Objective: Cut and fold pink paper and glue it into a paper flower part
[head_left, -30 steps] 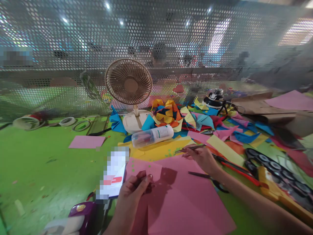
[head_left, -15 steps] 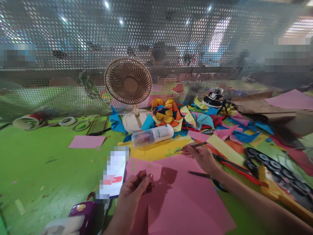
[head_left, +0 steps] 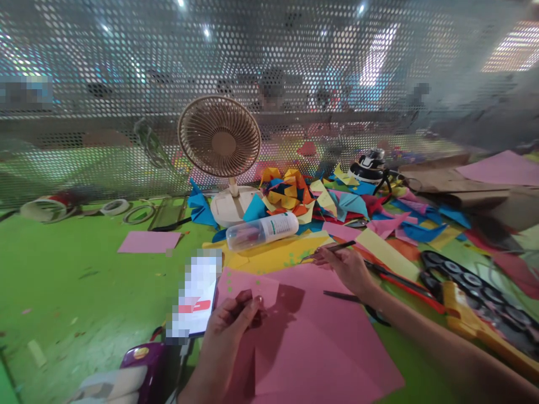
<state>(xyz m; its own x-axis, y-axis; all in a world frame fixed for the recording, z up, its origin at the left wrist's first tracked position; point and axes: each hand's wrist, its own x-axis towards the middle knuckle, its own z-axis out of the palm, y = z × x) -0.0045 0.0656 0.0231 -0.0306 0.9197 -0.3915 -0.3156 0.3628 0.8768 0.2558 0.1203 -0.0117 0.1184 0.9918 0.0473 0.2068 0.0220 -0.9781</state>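
Observation:
My left hand (head_left: 236,322) is closed, thumb against fingers, on a small pink paper piece (head_left: 268,289). Tiny green bits show near that piece's far side. Between the fingers of my right hand (head_left: 347,269) is a pair of dark tweezers (head_left: 343,245), their tip low over a yellow sheet (head_left: 248,262). Small green scraps (head_left: 292,258) lie on the yellow sheet by the tip. Below both hands a large pink sheet (head_left: 324,348) covers the table. Scissors (head_left: 341,296) rest partly under my right wrist.
A clear bottle (head_left: 261,231) lies across the yellow sheet before a fan (head_left: 223,140). A phone (head_left: 197,297) stands left of my left hand. Folded coloured papers (head_left: 290,191) pile up behind. A yellow-handled tool (head_left: 458,314) lies at right; tape rolls (head_left: 114,207) sit far left.
The view has shifted very slightly. Both hands keep nearly the same place and hold the same things.

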